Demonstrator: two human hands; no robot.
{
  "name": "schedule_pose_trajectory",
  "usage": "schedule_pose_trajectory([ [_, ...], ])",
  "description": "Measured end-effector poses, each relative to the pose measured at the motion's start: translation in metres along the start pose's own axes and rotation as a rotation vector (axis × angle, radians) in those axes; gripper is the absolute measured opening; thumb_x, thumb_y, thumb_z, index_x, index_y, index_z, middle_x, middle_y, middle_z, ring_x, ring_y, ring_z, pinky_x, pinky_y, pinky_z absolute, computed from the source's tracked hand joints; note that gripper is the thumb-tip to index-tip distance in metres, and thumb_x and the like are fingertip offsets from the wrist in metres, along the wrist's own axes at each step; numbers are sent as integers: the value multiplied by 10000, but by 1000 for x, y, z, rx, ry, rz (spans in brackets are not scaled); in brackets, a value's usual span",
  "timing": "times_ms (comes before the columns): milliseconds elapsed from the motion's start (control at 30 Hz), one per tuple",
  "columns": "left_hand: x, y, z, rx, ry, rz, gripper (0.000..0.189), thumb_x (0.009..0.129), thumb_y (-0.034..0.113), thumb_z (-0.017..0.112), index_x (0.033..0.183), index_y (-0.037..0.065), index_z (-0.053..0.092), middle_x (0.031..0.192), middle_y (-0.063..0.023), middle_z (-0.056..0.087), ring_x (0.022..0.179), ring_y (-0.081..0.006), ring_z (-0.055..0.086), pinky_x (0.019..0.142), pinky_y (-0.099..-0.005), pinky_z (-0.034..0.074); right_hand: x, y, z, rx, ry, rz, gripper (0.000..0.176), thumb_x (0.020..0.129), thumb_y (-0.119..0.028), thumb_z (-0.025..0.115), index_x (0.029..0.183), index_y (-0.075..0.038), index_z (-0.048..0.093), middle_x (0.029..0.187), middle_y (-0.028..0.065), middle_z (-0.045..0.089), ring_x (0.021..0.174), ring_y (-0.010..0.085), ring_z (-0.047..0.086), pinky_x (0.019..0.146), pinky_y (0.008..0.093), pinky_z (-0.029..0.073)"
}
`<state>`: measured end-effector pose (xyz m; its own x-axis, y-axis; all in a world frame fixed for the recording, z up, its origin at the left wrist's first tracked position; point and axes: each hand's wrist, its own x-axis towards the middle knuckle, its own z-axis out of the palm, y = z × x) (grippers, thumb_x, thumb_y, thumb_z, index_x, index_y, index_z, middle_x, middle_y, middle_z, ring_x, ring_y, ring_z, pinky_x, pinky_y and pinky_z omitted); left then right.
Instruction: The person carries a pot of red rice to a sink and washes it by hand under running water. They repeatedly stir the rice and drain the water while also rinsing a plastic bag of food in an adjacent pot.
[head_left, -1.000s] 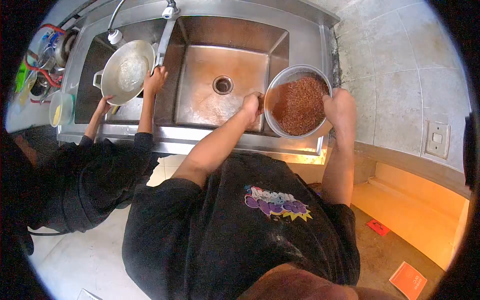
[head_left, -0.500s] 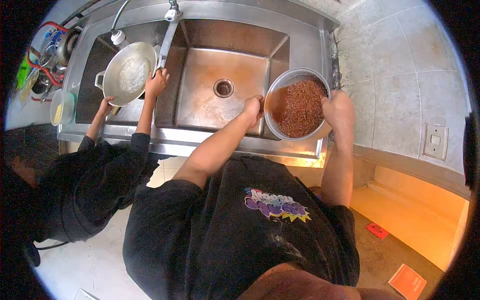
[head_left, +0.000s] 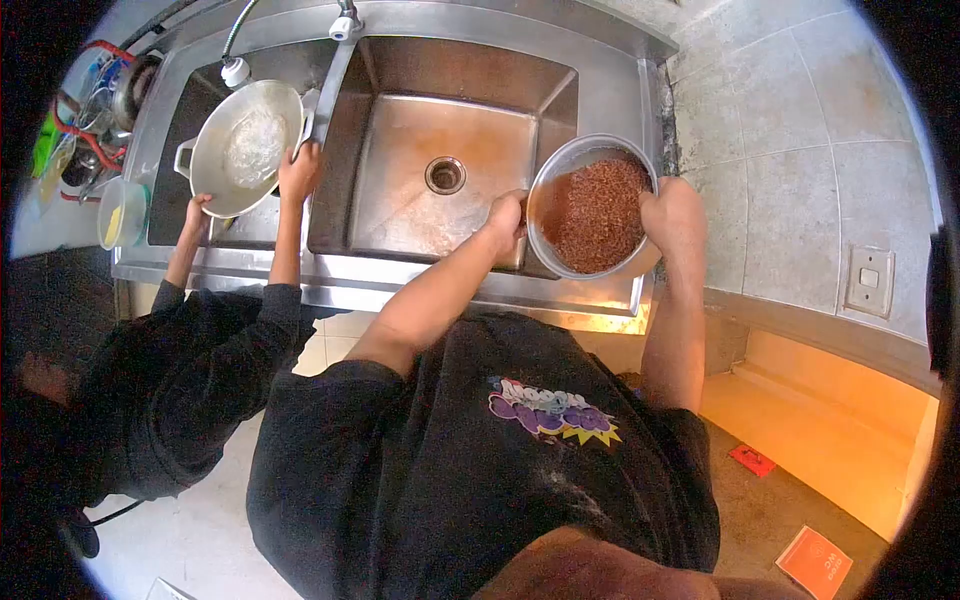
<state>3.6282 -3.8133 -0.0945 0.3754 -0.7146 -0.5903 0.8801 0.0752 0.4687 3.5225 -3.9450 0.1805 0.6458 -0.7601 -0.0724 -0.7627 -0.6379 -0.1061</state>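
A round metal pot is tilted toward its left side over the right edge of the sink. Reddish-brown grains fill much of it, with brownish water pooled at the left. My left hand is closed on the pot's left side. On the opposite side, my right hand grips the pot near its rim, fingers partly hidden behind it. Left of the pot lies the steel sink basin with a round drain in its floor.
At the left, another person's hands hold a pale pot of water over a second basin. A spray faucet hangs above it. A plastic tub and a dish rack stand far left. A tiled wall rises at right.
The co-worker's pale pot has shifted slightly left and up. My hands and the pot of grains stay almost still.
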Motion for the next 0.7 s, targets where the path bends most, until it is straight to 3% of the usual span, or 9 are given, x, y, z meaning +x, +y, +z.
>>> schedule_pose_trajectory([
  [167,-9,7,6,9,55,42,301,1002,178,464,1165,-2,641,1103,-134,702,1010,-248,661,940,-408,529,1,-3,-2,-38,-53,23,300,839,-228,641,1019,-5,731,1018,276,703,973,450,686,866,520,544],
  [700,-10,5,-5,-73,57,151,80,936,101,610,1006,71,633,917,-52,660,846,-170,630,778,-356,540,1,-6,1,-69,6,-18,281,820,-226,648,912,24,739,939,306,695,919,472,691,834,532,554],
])
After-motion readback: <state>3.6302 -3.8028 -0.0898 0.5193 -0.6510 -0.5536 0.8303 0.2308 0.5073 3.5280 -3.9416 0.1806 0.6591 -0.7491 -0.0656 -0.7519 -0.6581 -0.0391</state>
